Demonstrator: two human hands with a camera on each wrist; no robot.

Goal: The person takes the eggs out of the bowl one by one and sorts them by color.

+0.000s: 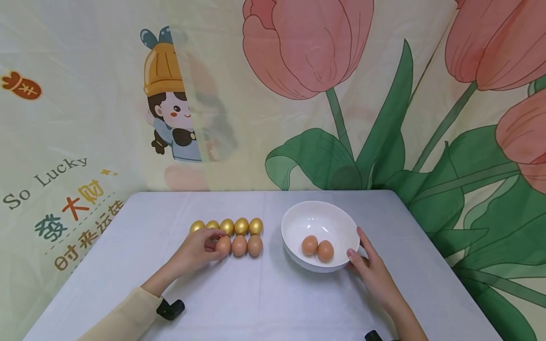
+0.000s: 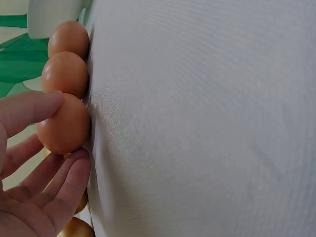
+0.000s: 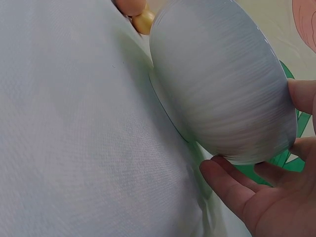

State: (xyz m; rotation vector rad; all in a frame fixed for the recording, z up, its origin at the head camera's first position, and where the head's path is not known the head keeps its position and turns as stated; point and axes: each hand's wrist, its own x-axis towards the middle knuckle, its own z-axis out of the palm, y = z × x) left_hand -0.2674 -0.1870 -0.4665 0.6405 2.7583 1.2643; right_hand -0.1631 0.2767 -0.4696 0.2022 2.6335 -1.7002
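My left hand [image 1: 197,252] has its thumb and fingers around the leftmost brown egg [image 1: 223,246] of a row of three. In the left wrist view that egg [image 2: 65,126] rests on the cloth, the thumb on one side and fingertips at the other. Beside it stand the other brown eggs, one in the middle [image 1: 239,246] and one at the right end [image 1: 255,246]. My right hand [image 1: 375,274] grips a white bowl [image 1: 294,222] by its right side, thumb at the rim and fingers under the wall. Inside the bowl lie two brown eggs [image 1: 309,245].
Behind the brown eggs runs a row of several golden eggs [image 1: 241,226], its left part overlapped by my left hand. A white cloth covers the table [image 1: 264,303]. The table's back edge meets a printed curtain [image 1: 230,94] with tulips and a cartoon figure.
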